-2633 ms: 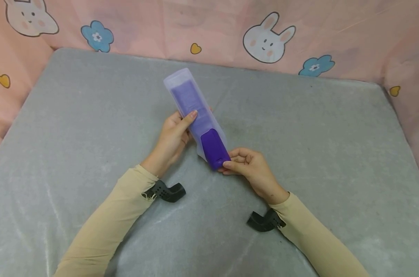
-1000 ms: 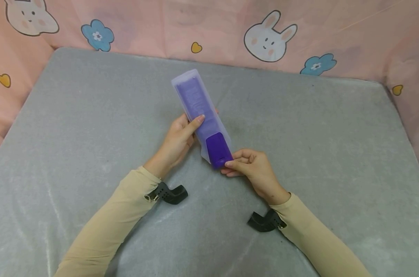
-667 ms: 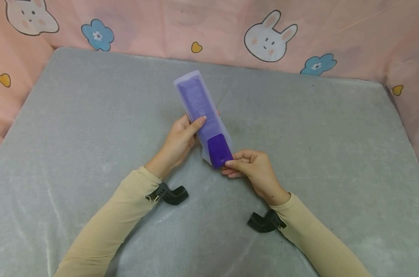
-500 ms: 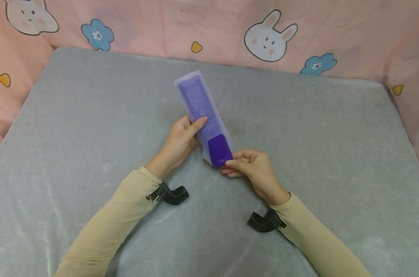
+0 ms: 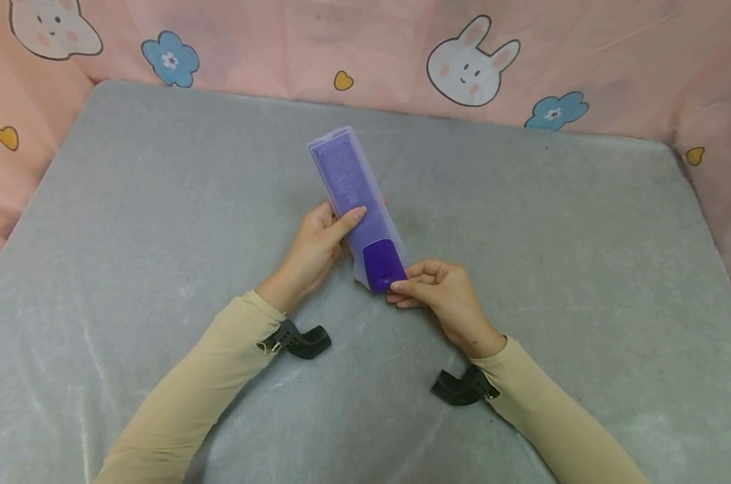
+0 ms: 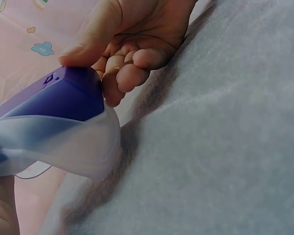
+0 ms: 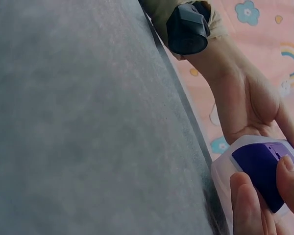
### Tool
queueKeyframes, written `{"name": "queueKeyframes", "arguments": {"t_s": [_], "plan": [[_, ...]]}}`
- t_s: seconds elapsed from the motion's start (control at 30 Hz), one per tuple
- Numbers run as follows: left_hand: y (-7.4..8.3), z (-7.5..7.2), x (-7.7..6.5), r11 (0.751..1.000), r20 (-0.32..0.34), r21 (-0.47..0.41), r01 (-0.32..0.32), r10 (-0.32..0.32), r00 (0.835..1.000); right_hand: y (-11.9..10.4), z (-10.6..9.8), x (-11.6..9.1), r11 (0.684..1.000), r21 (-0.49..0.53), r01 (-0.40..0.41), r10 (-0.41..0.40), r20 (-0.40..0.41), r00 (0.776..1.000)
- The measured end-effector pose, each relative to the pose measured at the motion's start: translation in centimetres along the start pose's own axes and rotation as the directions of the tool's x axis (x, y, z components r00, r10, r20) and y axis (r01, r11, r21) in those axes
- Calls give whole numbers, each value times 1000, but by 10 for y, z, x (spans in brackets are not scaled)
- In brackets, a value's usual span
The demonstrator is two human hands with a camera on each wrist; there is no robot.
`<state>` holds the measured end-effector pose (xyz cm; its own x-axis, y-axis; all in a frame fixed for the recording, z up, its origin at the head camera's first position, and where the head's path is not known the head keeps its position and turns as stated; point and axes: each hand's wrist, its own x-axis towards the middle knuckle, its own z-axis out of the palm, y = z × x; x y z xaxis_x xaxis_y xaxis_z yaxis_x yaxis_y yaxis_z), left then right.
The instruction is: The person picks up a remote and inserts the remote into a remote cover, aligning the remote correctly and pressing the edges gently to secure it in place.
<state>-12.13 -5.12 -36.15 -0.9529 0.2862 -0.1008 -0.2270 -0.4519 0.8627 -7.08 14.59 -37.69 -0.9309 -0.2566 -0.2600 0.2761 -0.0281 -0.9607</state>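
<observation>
A purple remote control [image 5: 382, 261] sits mostly inside a translucent sleeve [image 5: 349, 178], slanting above the table. Only its lower end sticks out bare, with a small notch near the tip. My left hand [image 5: 310, 243] grips the sleeve around its middle, thumb across the upper face; the fingers behind are mostly hidden. My right hand [image 5: 443, 290] pinches the remote's bare end near the lower right corner. In the left wrist view, the sleeve's loose rim [image 6: 83, 142] wraps around the bare end. The right wrist view shows thumb and fingers at the purple end [image 7: 259, 166].
A grey cloth-covered table [image 5: 553, 269] lies beneath both hands. Pink fabric [image 5: 377, 40] printed with rabbits, flowers and hearts stands along the back and sides. Each wrist carries a black strapped mount [image 5: 308, 341].
The remote has slid deeper into the sleeve, its far end now near the sleeve's top. My left hand and the sleeve have shifted right and slightly down; my right hand has barely moved.
</observation>
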Motion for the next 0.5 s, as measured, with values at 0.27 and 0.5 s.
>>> {"name": "queueKeyframes", "arguments": {"t_s": [0.27,0.5], "plan": [[1,0,0,1000,9,20,1,-1,1000,-1,-1,1,1000,31,0,-2,42,999],[3,-1,-1,1000,57,16,15,-15,998,-1,-3,0,998,50,28,-32,88,996]]}}
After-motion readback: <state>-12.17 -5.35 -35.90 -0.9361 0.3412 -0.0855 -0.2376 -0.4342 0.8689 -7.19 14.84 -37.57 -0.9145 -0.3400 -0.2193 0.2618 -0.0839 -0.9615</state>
